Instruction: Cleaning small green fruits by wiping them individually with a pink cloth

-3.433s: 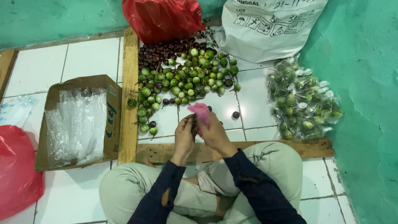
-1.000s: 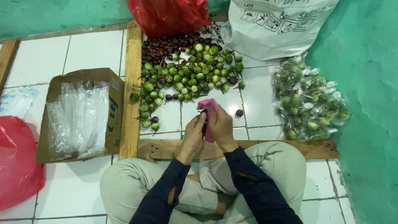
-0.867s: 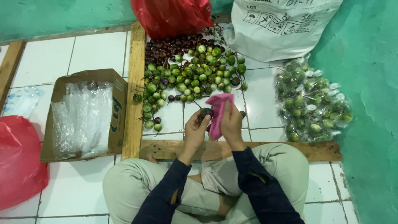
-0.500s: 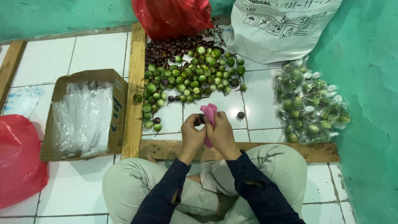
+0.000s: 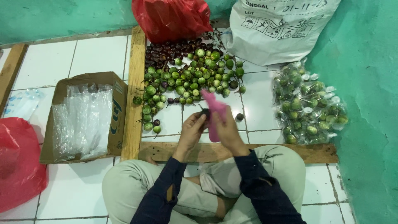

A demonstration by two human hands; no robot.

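I sit cross-legged on white floor tiles. My left hand (image 5: pixel 192 132) pinches a small dark round fruit (image 5: pixel 205 113) by its stalk end. My right hand (image 5: pixel 227 129) grips a pink cloth (image 5: pixel 214 112) and presses it against that fruit. Both hands hover just above a wooden plank (image 5: pixel 290 151) in front of my knees. Beyond them lies a heap of small green and dark purple fruits (image 5: pixel 186 79) on the tiles.
A cardboard box of clear plastic bags (image 5: pixel 83 118) lies at the left, beside a wooden batten (image 5: pixel 133 95). Red plastic bags (image 5: pixel 172 16) sit at the back and at the far left (image 5: pixel 18 161). A white sack (image 5: pixel 277 29) and a pile of bagged fruits (image 5: pixel 309 105) are at the right.
The pink cloth has shifted back and forth over the fruit between my hands. Both hands stay in the same spot above the plank.
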